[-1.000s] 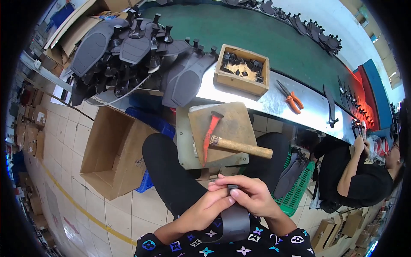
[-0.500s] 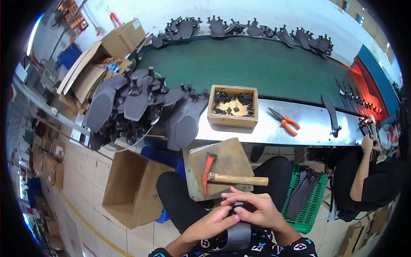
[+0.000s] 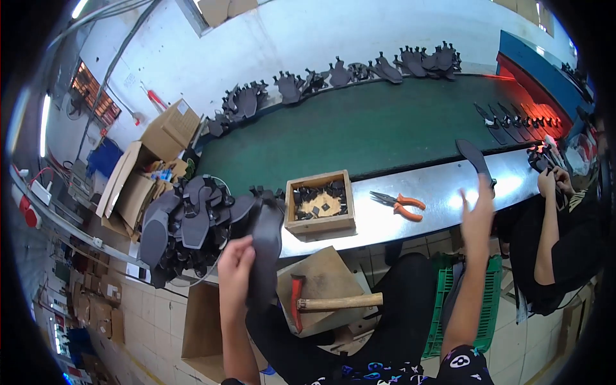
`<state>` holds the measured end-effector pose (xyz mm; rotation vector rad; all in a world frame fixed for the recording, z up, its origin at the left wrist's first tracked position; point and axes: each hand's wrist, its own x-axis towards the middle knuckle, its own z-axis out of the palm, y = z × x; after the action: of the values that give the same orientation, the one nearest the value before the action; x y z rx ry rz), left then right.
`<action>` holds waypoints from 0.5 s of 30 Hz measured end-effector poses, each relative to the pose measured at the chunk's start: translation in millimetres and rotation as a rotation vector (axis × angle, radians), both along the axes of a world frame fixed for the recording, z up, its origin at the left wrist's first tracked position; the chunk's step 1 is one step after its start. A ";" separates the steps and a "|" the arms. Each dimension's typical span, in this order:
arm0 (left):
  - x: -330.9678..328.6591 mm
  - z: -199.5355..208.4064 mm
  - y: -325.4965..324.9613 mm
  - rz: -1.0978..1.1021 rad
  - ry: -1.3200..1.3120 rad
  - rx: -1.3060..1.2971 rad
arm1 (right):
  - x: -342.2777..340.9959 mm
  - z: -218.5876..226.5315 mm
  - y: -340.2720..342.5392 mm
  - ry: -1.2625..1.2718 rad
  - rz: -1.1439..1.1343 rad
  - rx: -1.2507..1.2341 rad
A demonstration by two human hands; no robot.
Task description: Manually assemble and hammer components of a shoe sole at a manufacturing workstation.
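My left hand is closed on a dark grey shoe sole, held upright and smeared by motion beside the heap of soles with black heel pieces. My right hand is raised over the metal bench edge with its fingers apart and nothing in it. Just beyond its fingertips lies another dark sole, reaching from the green belt onto the metal. A hammer with a red head and wooden handle rests on a brown board in front of me.
A wooden box of small black parts and orange-handled pliers sit on the metal bench. More soles line the far side of the green belt. A green crate stands low right, near a co-worker. An open carton stands low left.
My hands were together over a grey sole in my lap; now they are apart. The left has carried a sole to the heap, the right has reached out to the bench. The view has shifted.
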<state>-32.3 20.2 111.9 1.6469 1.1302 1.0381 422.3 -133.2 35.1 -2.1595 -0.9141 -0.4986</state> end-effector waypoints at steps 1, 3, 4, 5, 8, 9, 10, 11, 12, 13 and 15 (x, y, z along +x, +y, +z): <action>-4.6 -9.1 35.5 -0.022 0.038 0.064 | 36.8 -23.1 -0.8 -0.118 -0.211 -0.111; -17.6 -38.7 96.2 0.027 0.391 0.254 | 89.2 -54.1 -7.0 -0.233 -0.421 -0.215; -17.0 -47.5 113.6 0.090 0.692 0.384 | 125.1 -75.6 -14.8 0.023 -0.168 -0.217; 3.8 -52.9 106.7 0.197 0.826 0.651 | 149.9 -92.7 -16.4 0.275 0.079 -0.221; 15.5 -34.3 73.1 0.041 0.539 0.630 | 96.6 -87.0 24.5 0.028 0.119 0.016; 29.0 -22.7 52.6 0.006 0.523 0.603 | 87.5 -72.7 30.9 -0.084 0.019 0.150; 38.3 -13.2 30.1 -0.028 0.507 0.570 | 92.3 -64.3 30.5 -0.092 0.018 0.143; 38.8 -9.3 15.1 -0.032 0.515 0.606 | 94.9 -59.1 34.9 -0.264 -0.278 -0.008; 38.5 -3.2 1.0 -0.058 0.483 0.586 | 96.2 -57.0 35.2 -0.438 -0.580 -0.162; 43.4 -3.4 -6.4 -0.101 0.440 0.570 | 138.1 -83.5 23.4 -0.111 -0.557 -0.289; 42.9 -9.3 -16.2 -0.129 0.369 0.556 | 190.8 -105.8 6.4 0.000 -0.344 -0.240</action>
<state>10.5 4.0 102.6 2.3971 0.9943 1.0490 613.1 -126.7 -70.7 -2.5538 -0.6271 -0.5782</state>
